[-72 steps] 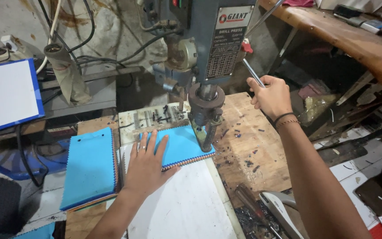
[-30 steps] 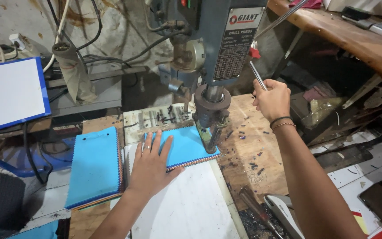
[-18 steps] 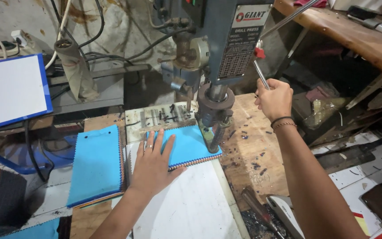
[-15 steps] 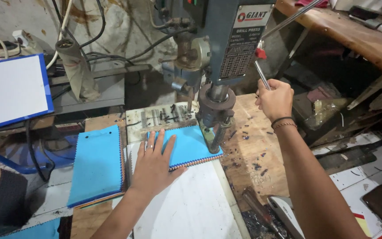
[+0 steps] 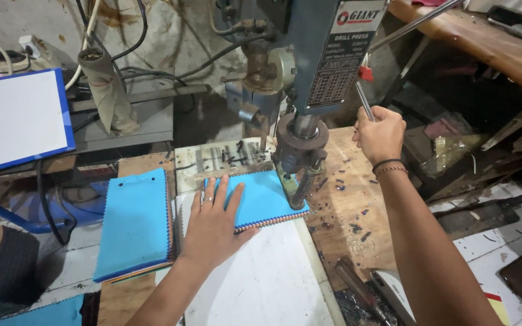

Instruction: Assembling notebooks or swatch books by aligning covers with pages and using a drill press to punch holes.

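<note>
**Hand flat on blue pad under the drill press**

Head view: the left hand [image 5: 212,226] lies palm down, fingers spread, on a blue pad [image 5: 260,199] with a scalloped lower edge. It grips nothing; it only presses the pad flat against a white board [image 5: 261,284]. The pad's far right corner sits under the drill head [image 5: 300,148], touching or just below the spring-wrapped shaft there; which of the two cannot be told.

The right hand [image 5: 380,134] is raised beside the press, fingers curled tight around the lever [image 5: 365,101], a thin metal rod that runs up to a red knob [image 5: 366,73]. Dark bands circle that wrist.

The drill press [image 5: 327,48] stands at the top centre, blue-grey, with cables behind it. Behind the pad lies a plate [image 5: 225,160] strewn with small dark metal bits. To the right of the pad the wooden table [image 5: 345,199] is littered with dark chips.

A second stack [image 5: 135,223] of blue scalloped sheets lies just left of the left hand, apart from the pad under the press. Farther left a white panel [image 5: 16,121] with a blue border leans at an angle. A paper-wrapped tube [image 5: 104,90] stands behind it.
</note>
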